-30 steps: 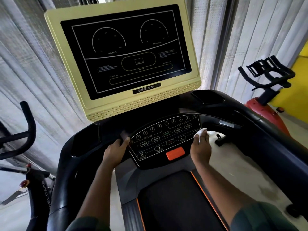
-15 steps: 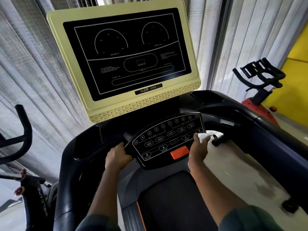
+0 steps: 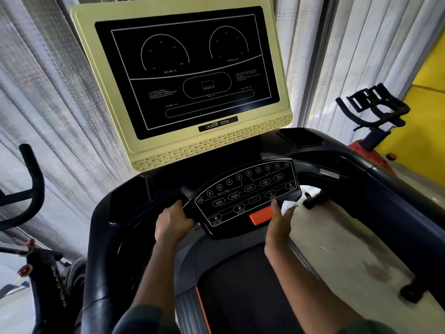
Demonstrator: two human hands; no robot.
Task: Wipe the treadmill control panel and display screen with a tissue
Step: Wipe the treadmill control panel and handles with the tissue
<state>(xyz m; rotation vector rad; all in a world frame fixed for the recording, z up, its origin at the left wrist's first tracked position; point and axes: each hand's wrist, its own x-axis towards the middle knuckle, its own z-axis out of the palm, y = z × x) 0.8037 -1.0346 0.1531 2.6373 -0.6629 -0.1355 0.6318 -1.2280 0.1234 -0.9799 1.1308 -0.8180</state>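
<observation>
Right hand (image 3: 279,224) pinches crumpled white tissue (image 3: 289,205) at right edge of black oval button panel (image 3: 240,189); left hand (image 3: 172,221) grips its left edge. Hard wiping could trigger keys.

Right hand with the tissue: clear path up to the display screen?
Probably yes. The right hand holds the tissue at the right edge of the control panel; the display screen stands above and behind, nothing between. The left hand grips a handle off to the left.

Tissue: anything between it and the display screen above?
Nothing visible. The right hand holds the tissue at the control panel's right edge; the display screen above is uncovered; the left hand grips a handgrip left of the panel.
</observation>
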